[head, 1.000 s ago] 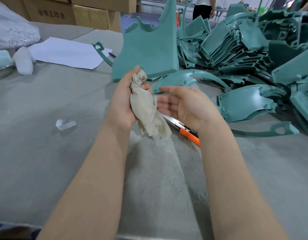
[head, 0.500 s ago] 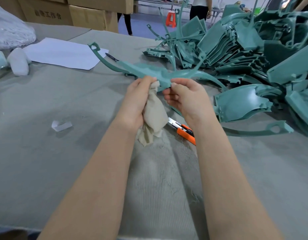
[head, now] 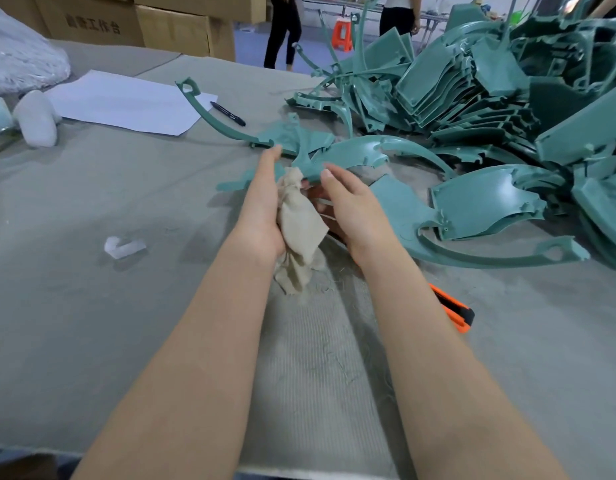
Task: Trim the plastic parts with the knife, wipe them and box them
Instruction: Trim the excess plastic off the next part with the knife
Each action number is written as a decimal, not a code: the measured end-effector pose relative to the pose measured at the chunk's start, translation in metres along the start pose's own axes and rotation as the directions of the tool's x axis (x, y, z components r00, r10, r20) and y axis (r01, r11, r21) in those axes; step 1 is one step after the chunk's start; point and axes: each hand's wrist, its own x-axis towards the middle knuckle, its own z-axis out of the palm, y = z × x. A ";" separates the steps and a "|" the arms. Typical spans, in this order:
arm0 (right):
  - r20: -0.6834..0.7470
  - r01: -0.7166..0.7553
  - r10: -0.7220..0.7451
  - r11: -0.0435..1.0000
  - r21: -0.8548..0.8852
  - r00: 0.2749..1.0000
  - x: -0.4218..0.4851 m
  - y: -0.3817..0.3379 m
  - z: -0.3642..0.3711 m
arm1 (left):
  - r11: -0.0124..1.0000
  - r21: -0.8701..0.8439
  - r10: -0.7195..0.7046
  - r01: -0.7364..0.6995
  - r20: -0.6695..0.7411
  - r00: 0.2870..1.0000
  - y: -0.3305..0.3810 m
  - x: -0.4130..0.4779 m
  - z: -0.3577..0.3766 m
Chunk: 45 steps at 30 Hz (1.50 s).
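Observation:
My left hand point(head: 261, 209) grips a crumpled beige cloth point(head: 299, 223), and its fingertips touch the teal plastic part point(head: 289, 138) just above. My right hand point(head: 351, 209) pinches the near edge of that part, thumb on top, fingers hidden beneath. The part lies nearly flat over the table, and its long curved arm sweeps up and left to a loop end point(head: 187, 86). An orange utility knife point(head: 455, 311) lies on the grey table cover beside my right forearm, which hides part of it.
A big heap of teal plastic parts point(head: 472, 98) fills the right side. A white sheet point(head: 126, 102) with a black pen point(head: 228, 114), a white wrapped lump point(head: 36, 117) and a clear scrap point(head: 123, 245) lie to the left. Cardboard boxes point(head: 92, 22) and standing people point(head: 282, 29) are behind.
The teal part went from standing upright to lying nearly flat. My right hand closed onto its edge, and both hands moved away from me towards the heap.

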 end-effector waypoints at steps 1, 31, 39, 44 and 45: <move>-0.008 0.000 -0.001 0.999 -0.045 1.000 0.000 0.000 0.000 | 0.998 -0.046 -0.033 0.033 0.002 0.999 -0.001 0.001 0.000; -0.319 0.082 -0.135 0.981 -0.175 0.938 -0.005 -0.017 -0.069 | 0.993 -0.017 0.110 -0.113 -0.125 0.986 0.032 -0.015 -0.022; -0.159 0.031 0.028 0.934 0.357 0.987 -0.006 -0.017 -0.030 | 0.973 0.229 -0.020 -0.027 0.199 0.980 0.019 -0.014 -0.009; -0.300 0.074 0.066 0.900 0.431 0.952 -0.005 -0.018 -0.032 | 0.947 0.301 0.002 -0.107 0.329 0.944 0.021 -0.016 -0.013; -0.330 0.091 0.066 0.894 0.438 0.942 -0.004 -0.018 -0.037 | 0.948 0.304 0.021 -0.096 0.243 0.970 0.022 -0.013 -0.013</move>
